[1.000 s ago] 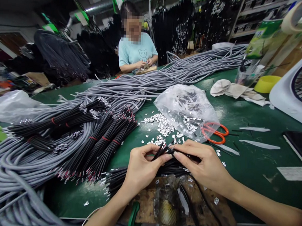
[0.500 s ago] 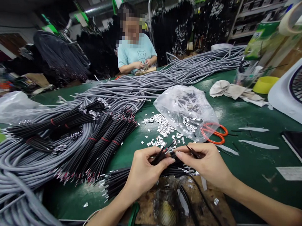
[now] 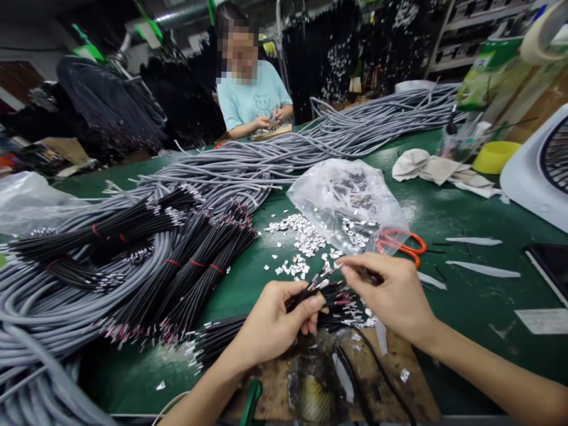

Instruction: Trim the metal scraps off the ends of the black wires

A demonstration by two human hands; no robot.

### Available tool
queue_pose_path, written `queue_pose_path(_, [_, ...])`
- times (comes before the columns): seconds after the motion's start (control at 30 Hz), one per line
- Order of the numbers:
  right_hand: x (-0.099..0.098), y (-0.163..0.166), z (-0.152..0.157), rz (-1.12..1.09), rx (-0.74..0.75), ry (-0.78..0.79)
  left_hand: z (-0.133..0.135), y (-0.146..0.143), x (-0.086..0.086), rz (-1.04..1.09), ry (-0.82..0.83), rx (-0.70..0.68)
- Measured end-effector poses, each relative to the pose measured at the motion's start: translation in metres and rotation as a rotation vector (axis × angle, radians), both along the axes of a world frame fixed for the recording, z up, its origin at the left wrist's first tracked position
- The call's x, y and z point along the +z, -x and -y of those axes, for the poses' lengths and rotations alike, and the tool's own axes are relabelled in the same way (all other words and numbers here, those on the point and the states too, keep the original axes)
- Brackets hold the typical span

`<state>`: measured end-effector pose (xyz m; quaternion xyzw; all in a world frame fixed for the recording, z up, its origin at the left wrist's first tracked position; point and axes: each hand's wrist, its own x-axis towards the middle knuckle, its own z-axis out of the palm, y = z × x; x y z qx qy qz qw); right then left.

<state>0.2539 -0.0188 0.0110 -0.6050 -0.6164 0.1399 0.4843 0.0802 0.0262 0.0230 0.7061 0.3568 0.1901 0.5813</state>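
Note:
My left hand (image 3: 272, 322) is closed around a small bunch of thin black wires (image 3: 330, 291) whose stripped ends point up and right. My right hand (image 3: 393, 296) hovers just right of those wire tips, fingers pinched together on something I cannot make out. Below both hands a loose heap of black wires (image 3: 217, 339) lies across a worn wooden board (image 3: 398, 394) at the table's near edge. Small silver metal terminals (image 3: 304, 236) are scattered on the green table (image 3: 473, 290) just beyond my hands.
A clear plastic bag (image 3: 350, 200) of terminals covers part of orange-handled scissors (image 3: 407, 246). Bundled black wires (image 3: 192, 259) and long grey cables (image 3: 277, 159) fill the left and middle. A white fan (image 3: 549, 168), yellow bowl (image 3: 496, 156) and cloth (image 3: 431, 166) lie right. A person (image 3: 251, 92) works opposite.
My right hand has lifted and pulled slightly away from my left, off the bunch. The left hand has tightened on the wires and tilted their tips upward.

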Motion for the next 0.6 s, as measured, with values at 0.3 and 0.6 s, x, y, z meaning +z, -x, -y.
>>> queue_pose_path(0.3, [-0.002, -0.003, 0.007, -0.025, 0.13, 0.08, -0.006, 0.0, -0.003, 0.024, -0.155, 0.217])
queue_pose_path(0.6, [-0.005, 0.004, 0.004, -0.078, 0.161, 0.103, -0.002, -0.002, -0.005, 0.036, -0.087, 0.347])
